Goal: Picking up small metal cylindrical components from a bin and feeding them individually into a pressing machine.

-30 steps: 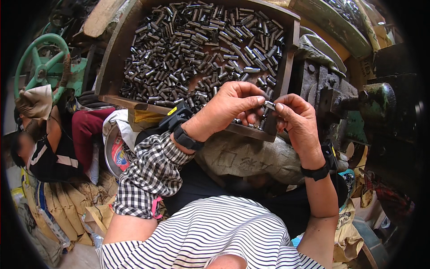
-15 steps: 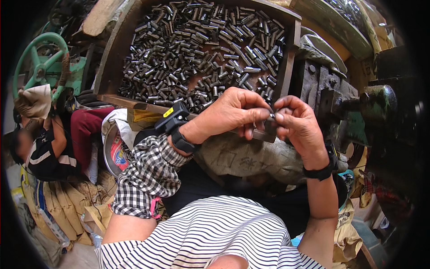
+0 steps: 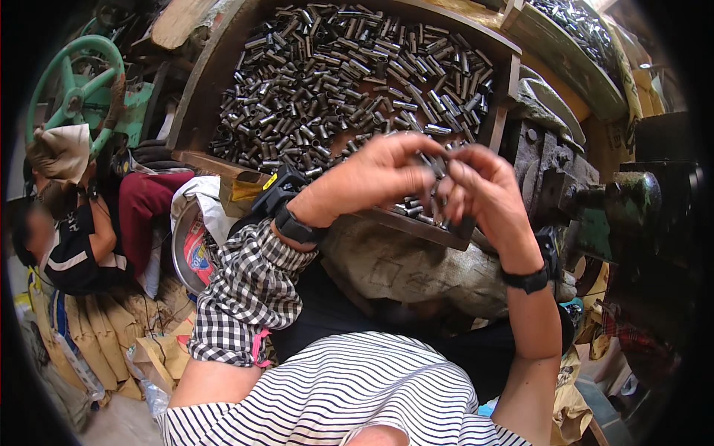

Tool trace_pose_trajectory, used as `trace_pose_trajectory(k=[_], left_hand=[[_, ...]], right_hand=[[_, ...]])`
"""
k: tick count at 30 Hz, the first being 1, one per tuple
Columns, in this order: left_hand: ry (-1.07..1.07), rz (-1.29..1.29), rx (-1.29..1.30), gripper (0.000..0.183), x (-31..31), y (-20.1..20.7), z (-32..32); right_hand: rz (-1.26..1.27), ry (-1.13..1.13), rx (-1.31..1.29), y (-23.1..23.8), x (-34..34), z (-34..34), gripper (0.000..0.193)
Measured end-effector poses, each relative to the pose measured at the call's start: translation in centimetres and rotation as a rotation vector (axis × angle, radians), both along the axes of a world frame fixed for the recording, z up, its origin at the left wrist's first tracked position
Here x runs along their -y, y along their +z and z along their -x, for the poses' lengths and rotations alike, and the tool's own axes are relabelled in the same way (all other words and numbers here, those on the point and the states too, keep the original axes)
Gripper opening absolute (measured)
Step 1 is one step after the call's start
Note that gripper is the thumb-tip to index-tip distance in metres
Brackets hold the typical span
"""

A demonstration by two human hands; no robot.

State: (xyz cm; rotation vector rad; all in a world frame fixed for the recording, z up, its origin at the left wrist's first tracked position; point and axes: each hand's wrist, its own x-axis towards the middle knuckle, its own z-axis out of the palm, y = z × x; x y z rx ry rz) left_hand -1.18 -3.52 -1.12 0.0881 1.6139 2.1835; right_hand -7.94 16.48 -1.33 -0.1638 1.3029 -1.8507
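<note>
My left hand [image 3: 387, 177] and my right hand [image 3: 487, 186] meet over the near right corner of a wooden tray [image 3: 500, 134]. Both hands are closed, fingers curled and thumbs bent in toward each other. Motion smears the fingertips, and what they pinch cannot be made out. Grey metal glints between the hands, but whether it is held or lies behind them is unclear. Short metal tubes [image 3: 297, 111] fill the tray in a loose heap, some dark and some shiny.
Right of the tray stands a dark, greasy machine [image 3: 565, 175] with a green part. A grey sack [image 3: 416, 275] hangs below the tray's near edge. At the left, another person [image 3: 82, 238] sits near a green handwheel [image 3: 74, 100]. A metal basin [image 3: 186, 253] stands beside my left sleeve.
My fingers have shifted and now blur; the small shiny metal piece pinched between them before no longer shows clearly. The whole view has shifted slightly, with the tray appearing farther right.
</note>
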Motion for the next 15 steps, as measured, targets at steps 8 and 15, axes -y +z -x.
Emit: trace_pose_trajectory(k=[8,15], left_hand=[[0.244,0.305,0.077,0.018,1.2,-0.5,1.2],[0.114,1.343,-0.638,0.021,-0.7,-2.6,1.0]], right_hand=[[-1.036,0.232,-1.726,-2.8,5.0,4.3,0.008],[-1.018,0.193,-1.674,-1.9,3.6,4.3,0.009]])
